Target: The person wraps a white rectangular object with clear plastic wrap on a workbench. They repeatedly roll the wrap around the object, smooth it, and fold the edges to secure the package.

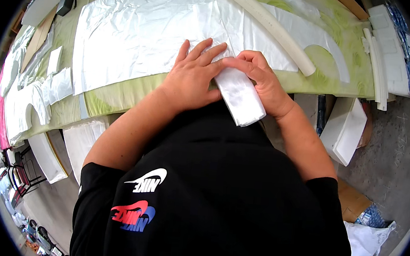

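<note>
A folded strip of thin white plastic sheet [240, 101] hangs over the table's near edge toward my body. My right hand [266, 84] is closed on its upper part, the fingers curled and pinching. Just left of it, my left hand [192, 75] lies palm down with fingers spread, its forefinger meeting the right fingertips at the strip's top. Beneath my left fingers is a large wrinkled white sheet [125, 38], spread over the green patterned table cover [115, 92].
A long off-white tube [268, 22] lies slantwise across the sheets. Cut white pieces [26, 105] rest at the table's left end, near a dark box [67, 0]. White panels [344, 128] stand below the right edge. On the floor sits a white bag [366, 242].
</note>
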Demonstrator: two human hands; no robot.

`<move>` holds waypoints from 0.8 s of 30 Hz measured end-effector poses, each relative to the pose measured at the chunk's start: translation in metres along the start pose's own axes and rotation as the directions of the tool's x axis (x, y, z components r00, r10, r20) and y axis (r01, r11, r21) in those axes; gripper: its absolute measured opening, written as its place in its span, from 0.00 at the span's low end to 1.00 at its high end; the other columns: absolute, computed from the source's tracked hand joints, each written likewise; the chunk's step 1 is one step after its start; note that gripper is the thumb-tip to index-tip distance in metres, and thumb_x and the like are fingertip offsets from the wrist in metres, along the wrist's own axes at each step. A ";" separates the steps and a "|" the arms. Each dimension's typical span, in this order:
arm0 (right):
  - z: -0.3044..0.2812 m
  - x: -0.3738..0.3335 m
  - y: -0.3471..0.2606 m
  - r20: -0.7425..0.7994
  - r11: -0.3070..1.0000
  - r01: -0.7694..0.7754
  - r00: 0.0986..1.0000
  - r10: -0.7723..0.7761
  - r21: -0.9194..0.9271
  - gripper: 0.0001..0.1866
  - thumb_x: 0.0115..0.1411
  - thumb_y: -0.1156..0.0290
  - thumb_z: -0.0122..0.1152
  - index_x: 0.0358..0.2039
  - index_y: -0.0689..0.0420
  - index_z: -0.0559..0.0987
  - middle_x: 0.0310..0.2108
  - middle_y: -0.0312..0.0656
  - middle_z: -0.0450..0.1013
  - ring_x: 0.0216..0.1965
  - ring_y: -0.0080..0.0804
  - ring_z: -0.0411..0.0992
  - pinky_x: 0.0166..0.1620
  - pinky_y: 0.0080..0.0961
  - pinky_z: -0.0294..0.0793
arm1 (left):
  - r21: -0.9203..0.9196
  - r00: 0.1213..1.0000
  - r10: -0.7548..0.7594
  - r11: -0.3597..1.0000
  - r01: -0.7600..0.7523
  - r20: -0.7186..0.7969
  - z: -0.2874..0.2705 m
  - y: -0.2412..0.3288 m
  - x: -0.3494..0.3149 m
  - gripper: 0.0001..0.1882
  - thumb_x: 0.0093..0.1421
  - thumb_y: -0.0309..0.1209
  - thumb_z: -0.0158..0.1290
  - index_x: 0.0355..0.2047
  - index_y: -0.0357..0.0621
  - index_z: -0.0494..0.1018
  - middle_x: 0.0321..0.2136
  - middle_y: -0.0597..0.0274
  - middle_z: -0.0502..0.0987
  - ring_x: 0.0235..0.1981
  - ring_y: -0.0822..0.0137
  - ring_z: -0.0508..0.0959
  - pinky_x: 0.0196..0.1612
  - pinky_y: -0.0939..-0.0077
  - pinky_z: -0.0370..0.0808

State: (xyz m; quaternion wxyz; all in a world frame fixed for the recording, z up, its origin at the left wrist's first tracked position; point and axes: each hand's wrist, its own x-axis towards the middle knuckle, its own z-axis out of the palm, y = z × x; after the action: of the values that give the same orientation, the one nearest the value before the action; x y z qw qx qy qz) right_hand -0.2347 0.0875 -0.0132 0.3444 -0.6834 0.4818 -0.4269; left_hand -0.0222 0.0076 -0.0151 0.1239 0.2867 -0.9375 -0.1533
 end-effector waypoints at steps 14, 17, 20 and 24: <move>-0.015 0.015 0.009 0.099 0.991 0.095 0.991 -0.085 -0.091 0.10 0.52 0.78 0.69 0.35 0.52 0.82 0.40 0.38 0.76 0.41 0.38 0.75 0.47 0.28 0.76 | -0.261 0.973 -0.026 0.965 -0.036 -0.230 0.002 -0.008 -0.007 0.18 0.53 0.26 0.64 0.45 0.51 0.80 0.46 0.61 0.79 0.54 0.53 0.77 0.65 0.48 0.67; -0.018 0.017 -0.001 0.119 0.996 -0.080 0.989 0.084 -0.039 0.08 0.55 0.80 0.66 0.35 0.52 0.81 0.38 0.36 0.76 0.40 0.33 0.75 0.45 0.25 0.76 | -0.223 0.967 -0.021 0.974 -0.038 -0.254 -0.001 -0.007 -0.006 0.09 0.56 0.24 0.61 0.38 0.49 0.80 0.40 0.64 0.81 0.47 0.57 0.80 0.63 0.50 0.68; -0.022 0.021 0.001 0.136 0.976 -0.205 0.972 0.194 0.071 0.07 0.58 0.81 0.64 0.36 0.54 0.81 0.35 0.34 0.77 0.37 0.26 0.73 0.43 0.24 0.74 | -0.291 0.967 -0.075 0.957 0.001 -0.244 -0.002 -0.007 -0.006 0.08 0.57 0.24 0.60 0.38 0.49 0.80 0.40 0.63 0.81 0.48 0.57 0.80 0.64 0.49 0.68; -0.022 0.037 -0.004 0.092 0.858 -0.509 0.859 0.503 0.070 0.08 0.60 0.71 0.68 0.38 0.60 0.81 0.32 0.36 0.78 0.34 0.24 0.73 0.41 0.26 0.75 | -0.379 0.950 -0.207 0.919 0.107 -0.235 0.004 -0.007 -0.008 0.17 0.58 0.26 0.64 0.48 0.44 0.75 0.40 0.61 0.82 0.48 0.57 0.81 0.64 0.51 0.69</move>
State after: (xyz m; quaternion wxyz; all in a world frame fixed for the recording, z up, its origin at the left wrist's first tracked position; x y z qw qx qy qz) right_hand -0.2475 0.0525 0.0086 0.4923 -0.5308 0.6118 -0.3187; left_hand -0.0138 0.0075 -0.0219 0.2884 0.3519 -0.8413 -0.2919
